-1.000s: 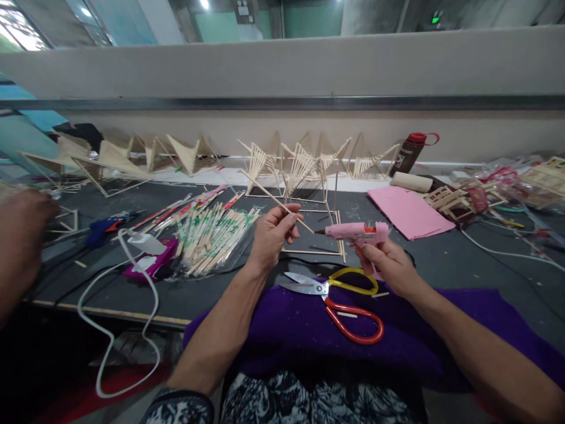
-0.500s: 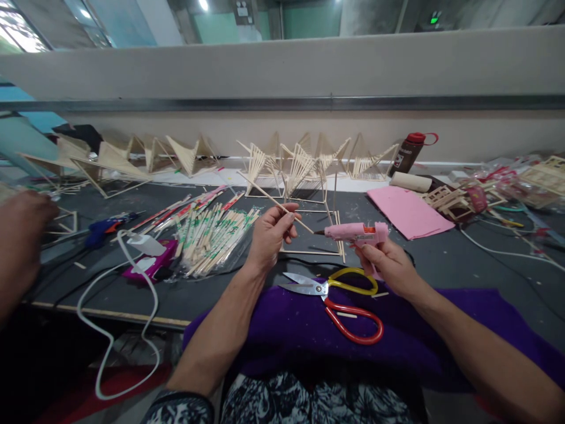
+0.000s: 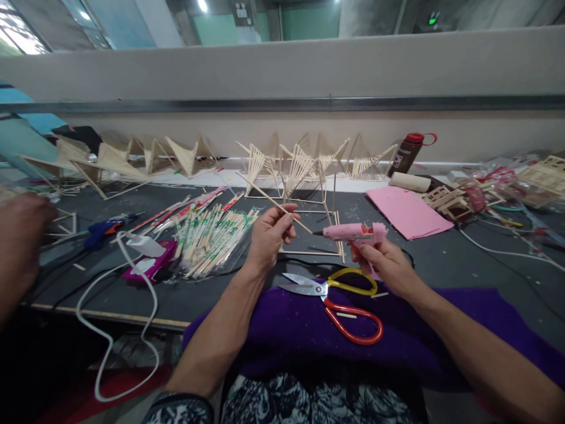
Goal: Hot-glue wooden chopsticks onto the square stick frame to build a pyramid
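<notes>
The glue gun's (image 3: 353, 232) grip is buried in the right hand (image 3: 384, 265); only its barrel and nozzle show. A stretch of the stick (image 3: 256, 189) is hidden behind the fingers of the left hand (image 3: 267, 235), and whether its near end touches the nozzle is too fine to tell. Both forearms are cut off by the lower edge. At the far left, a co-worker's hand (image 3: 20, 241) is blurred and cropped by the picture's edge, so what it holds cannot be made out. The print on the wrapped chopsticks (image 3: 212, 235) and the label on the bottle (image 3: 408, 152) are too small to read. The clutter (image 3: 525, 179) at the far right is smeared and runs out of view.
</notes>
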Demonstrator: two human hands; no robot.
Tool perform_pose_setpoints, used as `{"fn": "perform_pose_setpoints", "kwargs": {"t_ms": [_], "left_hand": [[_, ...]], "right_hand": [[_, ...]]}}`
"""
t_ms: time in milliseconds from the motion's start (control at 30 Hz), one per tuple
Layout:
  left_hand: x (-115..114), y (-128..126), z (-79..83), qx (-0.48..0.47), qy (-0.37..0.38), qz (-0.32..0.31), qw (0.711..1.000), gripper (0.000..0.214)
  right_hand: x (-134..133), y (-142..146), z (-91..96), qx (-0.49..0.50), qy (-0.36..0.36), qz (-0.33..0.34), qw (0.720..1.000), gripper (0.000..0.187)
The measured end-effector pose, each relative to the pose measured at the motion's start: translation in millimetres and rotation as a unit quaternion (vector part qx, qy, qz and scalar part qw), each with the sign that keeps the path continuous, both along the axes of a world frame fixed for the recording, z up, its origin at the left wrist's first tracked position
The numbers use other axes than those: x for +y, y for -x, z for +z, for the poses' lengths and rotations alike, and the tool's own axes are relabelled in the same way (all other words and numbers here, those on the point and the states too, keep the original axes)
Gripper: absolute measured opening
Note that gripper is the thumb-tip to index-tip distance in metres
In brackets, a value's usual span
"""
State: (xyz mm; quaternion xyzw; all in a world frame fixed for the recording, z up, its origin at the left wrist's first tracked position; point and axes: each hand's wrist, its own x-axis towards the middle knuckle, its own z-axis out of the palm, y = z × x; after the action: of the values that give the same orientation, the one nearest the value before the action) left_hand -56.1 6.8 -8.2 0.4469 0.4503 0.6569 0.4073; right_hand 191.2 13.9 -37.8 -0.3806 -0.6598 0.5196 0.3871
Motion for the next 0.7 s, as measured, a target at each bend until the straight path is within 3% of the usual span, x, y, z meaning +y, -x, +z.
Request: {"fn": "perform_pose_setpoints", "kwargs": {"t_ms": [300,700], "left_hand": [[-0.7,0.2,1.2,-0.004,-0.002,0.003,1.000,0.029],[-0.2,0.3,-0.5,0.004,0.005,0.003,1.000,0.030]], "right_hand": [[-3.7,1.3,5.7,0.017,0.012,-0.003,1.000,0.036],[1.5,-1.8,-3.0,0.040,0.014,-0.020,0.999,0.033]]}}
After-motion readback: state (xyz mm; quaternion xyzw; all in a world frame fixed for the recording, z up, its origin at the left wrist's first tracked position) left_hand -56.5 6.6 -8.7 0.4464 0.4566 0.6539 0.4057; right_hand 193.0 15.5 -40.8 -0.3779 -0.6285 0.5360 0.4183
